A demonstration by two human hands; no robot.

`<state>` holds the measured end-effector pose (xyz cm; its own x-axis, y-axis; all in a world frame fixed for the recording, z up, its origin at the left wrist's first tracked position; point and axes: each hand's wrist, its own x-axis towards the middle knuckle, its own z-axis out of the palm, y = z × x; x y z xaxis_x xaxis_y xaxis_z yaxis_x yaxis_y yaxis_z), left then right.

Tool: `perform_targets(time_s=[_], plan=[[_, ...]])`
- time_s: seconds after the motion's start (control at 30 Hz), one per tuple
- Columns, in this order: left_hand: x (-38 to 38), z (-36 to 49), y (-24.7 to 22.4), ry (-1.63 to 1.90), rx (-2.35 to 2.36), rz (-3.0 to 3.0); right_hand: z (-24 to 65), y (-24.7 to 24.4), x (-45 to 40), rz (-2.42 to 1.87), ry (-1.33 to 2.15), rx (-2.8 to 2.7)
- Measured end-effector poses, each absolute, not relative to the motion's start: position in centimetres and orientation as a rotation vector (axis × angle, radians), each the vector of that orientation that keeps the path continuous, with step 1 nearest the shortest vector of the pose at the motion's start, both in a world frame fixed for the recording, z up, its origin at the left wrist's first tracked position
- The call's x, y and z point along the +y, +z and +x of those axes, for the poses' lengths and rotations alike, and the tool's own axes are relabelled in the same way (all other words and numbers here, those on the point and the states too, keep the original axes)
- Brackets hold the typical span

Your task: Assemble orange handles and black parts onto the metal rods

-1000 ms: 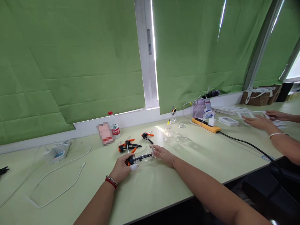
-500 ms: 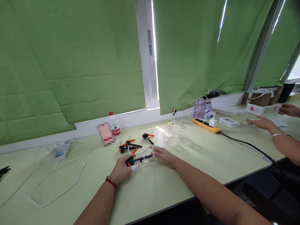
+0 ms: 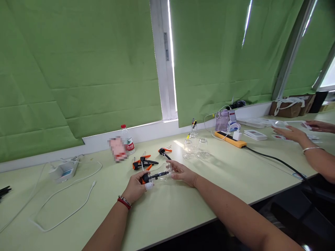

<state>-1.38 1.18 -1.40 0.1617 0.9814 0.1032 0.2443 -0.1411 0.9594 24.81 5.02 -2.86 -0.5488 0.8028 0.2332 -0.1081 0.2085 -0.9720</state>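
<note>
A clear glass vessel [image 3: 164,177] lies sideways between my two hands, just above or on the table; I cannot tell which. My left hand [image 3: 135,188], a white wrap on one finger, is closed around a black-and-orange clamp-like tool [image 3: 146,178] at the vessel's left end. The tool's dark bar runs along the vessel, inside or in front of it. At the right end, my right hand [image 3: 181,173] grips the glass with its fingertips. Beyond them lie several similar black-and-orange tools [image 3: 143,163], and one more such tool [image 3: 164,152] stands apart to the right.
Upturned glass vessels [image 3: 202,148] stand behind my right hand. A red-capped water bottle [image 3: 128,141] is at the back. To the right are an orange power strip [image 3: 230,140] and a co-worker's hands [image 3: 293,134] holding a clear-windowed box. A white cable [image 3: 65,184] loops at left.
My right fingers have shifted slightly on the glass end and spread a little. My left hand has barely moved. The co-worker's hands have tilted and moved the box leftward.
</note>
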Motion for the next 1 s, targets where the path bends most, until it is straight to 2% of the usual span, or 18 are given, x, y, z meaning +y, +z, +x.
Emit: perform_targets(time_s=[1.0], plan=[[1.26, -1.26, -1.33, 1.052, 1.225, 1.561, 24.29, -2.33, 4.6, -0.729, 1.458, -1.681]])
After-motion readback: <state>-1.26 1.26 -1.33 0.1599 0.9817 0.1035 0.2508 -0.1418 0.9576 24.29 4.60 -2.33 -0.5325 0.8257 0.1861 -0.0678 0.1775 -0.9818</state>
